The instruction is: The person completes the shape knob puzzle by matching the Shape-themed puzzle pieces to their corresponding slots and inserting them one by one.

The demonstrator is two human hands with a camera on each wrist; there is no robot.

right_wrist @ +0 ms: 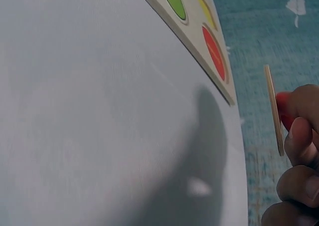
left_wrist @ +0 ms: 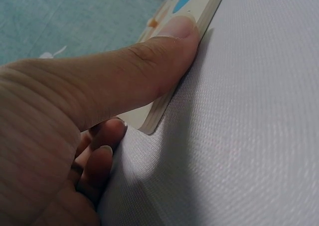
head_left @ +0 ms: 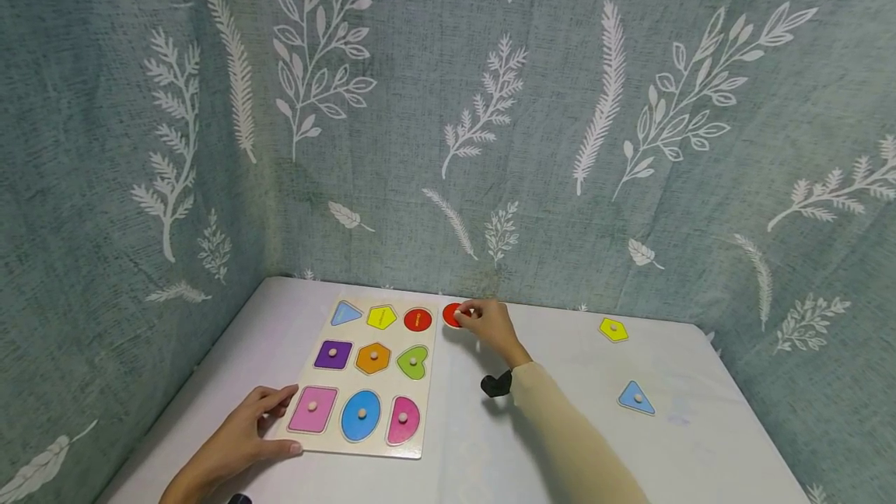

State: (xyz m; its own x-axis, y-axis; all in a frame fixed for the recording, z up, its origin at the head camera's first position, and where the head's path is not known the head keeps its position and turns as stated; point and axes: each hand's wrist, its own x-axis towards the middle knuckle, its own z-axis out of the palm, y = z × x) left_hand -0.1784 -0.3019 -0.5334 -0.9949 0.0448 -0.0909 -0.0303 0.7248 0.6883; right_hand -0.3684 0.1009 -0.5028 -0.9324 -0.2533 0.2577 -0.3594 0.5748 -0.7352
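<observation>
A shape puzzle board [head_left: 352, 379] lies at the left of the white table. My left hand [head_left: 241, 434] holds its near left corner, thumb [left_wrist: 172, 41] on the near edge and index finger at the left side. Past the board's far right corner, my right hand [head_left: 490, 325] pinches a red circle piece [head_left: 451, 315] by its knob. In the right wrist view this piece [right_wrist: 273, 111] is raised and seen edge-on. The top row shows a blue triangle recess [head_left: 346, 313], a yellow pentagon recess [head_left: 381, 317] and a red circle recess [head_left: 418, 320], none with a knob.
Knobbed pieces fill the lower two rows, among them a green heart [head_left: 411, 368] and a blue oval [head_left: 360, 425]. On the table's right side lie a yellow pentagon piece [head_left: 612, 331] and a blue triangle piece [head_left: 633, 403]. A leaf-patterned curtain [head_left: 448, 138] encloses the table.
</observation>
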